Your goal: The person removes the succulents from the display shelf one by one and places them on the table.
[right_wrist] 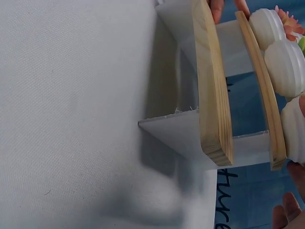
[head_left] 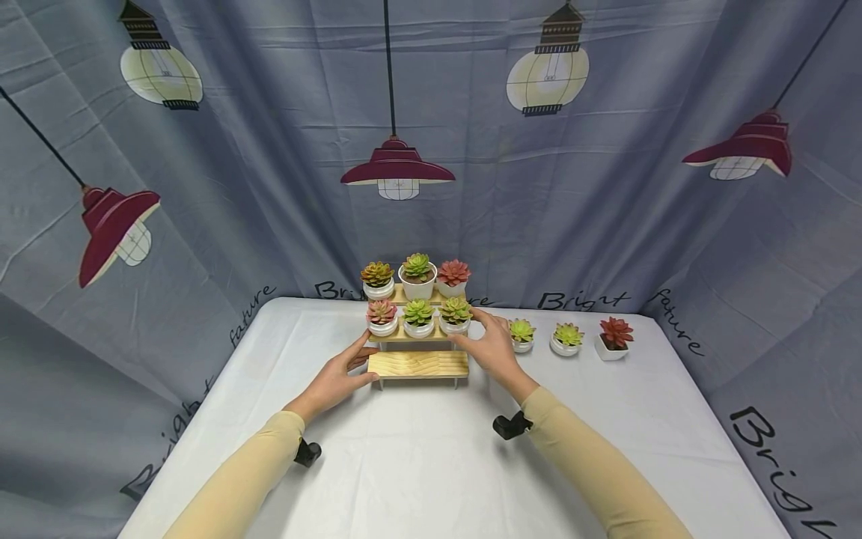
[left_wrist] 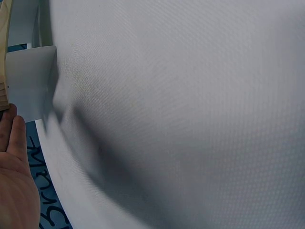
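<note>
A three-step wooden stand (head_left: 417,364) with white side supports is on the white tabletop. My left hand (head_left: 339,379) reaches its left end, the fingers fairly straight, fingertips touching the board ends. In the left wrist view, fingers (left_wrist: 17,138) meet a board's end. My right hand (head_left: 497,348) is at the right end of the middle step, thumb and index about the white pot of a yellow-green succulent (head_left: 455,311). Beside that pot stand a green succulent (head_left: 419,313) and a pink one (head_left: 381,312). White pots (right_wrist: 286,67) line the step in the right wrist view.
The top step holds a brown-orange succulent (head_left: 377,275), a green one (head_left: 417,267) and a red one (head_left: 454,273). Right of the stand are two small green succulents (head_left: 521,332) (head_left: 567,336) and a dark red one (head_left: 614,335). A printed curtain (head_left: 431,224) hangs behind the table.
</note>
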`<state>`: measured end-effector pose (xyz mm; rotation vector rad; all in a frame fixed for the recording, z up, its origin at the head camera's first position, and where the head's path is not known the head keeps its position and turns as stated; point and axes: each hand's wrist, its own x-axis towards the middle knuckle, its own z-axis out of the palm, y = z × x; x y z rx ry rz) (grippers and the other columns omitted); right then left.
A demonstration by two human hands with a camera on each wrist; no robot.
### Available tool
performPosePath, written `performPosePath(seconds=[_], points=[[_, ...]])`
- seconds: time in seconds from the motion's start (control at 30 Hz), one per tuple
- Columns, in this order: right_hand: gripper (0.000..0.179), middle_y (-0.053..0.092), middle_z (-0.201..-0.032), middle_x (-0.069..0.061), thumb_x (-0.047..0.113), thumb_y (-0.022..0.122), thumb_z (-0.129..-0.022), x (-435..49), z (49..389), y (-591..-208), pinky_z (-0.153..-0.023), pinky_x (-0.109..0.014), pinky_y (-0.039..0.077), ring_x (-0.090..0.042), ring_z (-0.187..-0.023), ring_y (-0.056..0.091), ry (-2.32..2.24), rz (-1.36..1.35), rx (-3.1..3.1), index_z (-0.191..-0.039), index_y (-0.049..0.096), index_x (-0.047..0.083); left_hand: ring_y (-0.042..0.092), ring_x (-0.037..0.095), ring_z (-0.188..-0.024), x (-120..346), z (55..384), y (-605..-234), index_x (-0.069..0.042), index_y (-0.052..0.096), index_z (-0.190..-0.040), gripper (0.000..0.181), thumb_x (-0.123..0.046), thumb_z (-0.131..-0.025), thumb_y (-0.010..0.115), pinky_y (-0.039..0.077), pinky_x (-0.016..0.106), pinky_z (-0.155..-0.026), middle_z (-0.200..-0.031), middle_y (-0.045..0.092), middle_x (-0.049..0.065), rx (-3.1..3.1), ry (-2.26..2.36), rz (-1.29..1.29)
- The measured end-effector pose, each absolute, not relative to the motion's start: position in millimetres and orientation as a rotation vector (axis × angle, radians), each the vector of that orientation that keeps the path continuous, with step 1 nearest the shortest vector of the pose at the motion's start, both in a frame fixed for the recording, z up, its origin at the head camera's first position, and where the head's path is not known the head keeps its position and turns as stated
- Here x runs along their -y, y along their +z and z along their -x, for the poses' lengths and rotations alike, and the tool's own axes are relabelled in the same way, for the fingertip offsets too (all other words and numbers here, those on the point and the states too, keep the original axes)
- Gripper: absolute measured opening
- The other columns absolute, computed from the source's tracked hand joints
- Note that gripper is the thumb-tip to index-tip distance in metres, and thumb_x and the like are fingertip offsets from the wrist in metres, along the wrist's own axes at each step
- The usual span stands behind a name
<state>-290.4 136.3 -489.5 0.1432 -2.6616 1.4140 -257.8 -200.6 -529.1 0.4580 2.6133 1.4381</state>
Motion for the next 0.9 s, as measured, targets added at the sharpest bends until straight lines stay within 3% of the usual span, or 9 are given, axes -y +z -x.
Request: performPosePath(seconds=[0.9], points=[[0.084, 0.058, -0.138, -0.011, 0.05, 0.082, -0.083, -134.4, 294.5, -491.4, -0.113, -0.054, 0.037, -0.03, -0.136, 0.038, 1.413, -0.149, 2.651, -0.15, 0.052, 0.011, 0.047, 0.032, -0.14, 200.7, 258.1, -529.2, -0.034, 0.017, -0.165, 0.094, -0.03, -0.094, 0.078, 0.036, 0.049, -0.12, -0.149, 0.054, 0.001, -2.616, 1.445, -0.472]])
